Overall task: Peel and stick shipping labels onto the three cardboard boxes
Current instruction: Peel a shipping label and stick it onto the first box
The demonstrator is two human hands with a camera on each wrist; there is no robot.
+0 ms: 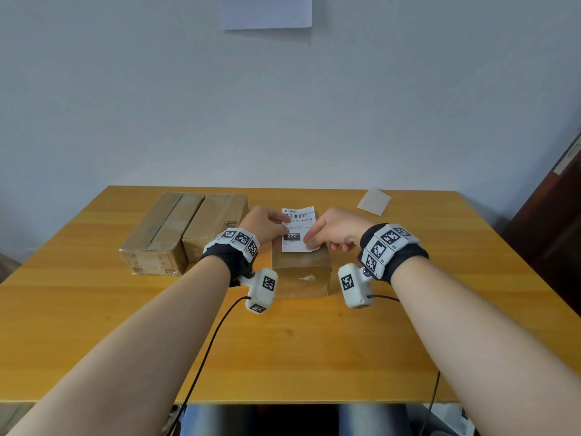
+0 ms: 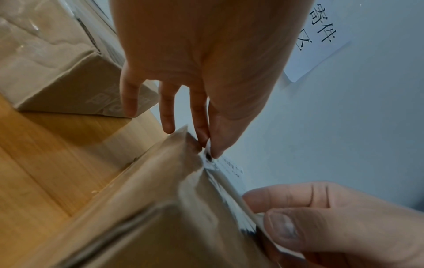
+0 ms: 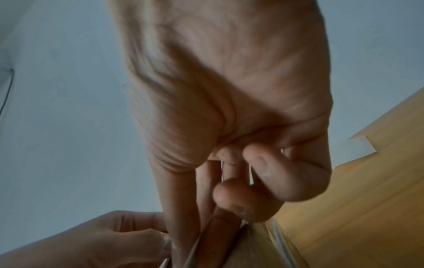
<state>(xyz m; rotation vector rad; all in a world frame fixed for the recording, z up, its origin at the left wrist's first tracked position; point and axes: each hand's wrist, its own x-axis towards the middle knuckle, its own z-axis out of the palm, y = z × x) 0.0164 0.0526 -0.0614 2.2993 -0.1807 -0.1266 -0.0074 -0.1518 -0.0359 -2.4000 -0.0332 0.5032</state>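
Observation:
A white shipping label (image 1: pixel 298 228) with a barcode and a black "220" block is held just over the top of the middle cardboard box (image 1: pixel 301 275). My left hand (image 1: pixel 284 226) pinches the label's left edge between thumb and fingers, as the left wrist view shows (image 2: pixel 210 148). My right hand (image 1: pixel 309 242) pinches its near right corner, with the other fingers curled (image 3: pixel 190 244). Whether the label touches the box I cannot tell. Two more cardboard boxes (image 1: pixel 146 234) (image 1: pixel 217 225) lie side by side to the left.
The boxes stand on a yellow wooden table (image 1: pixel 408 325) against a pale wall. A loose pale backing sheet (image 1: pixel 374 201) lies at the far right of the table. A white paper (image 1: pixel 267 11) hangs on the wall. Cables trail from both wrists over the front edge.

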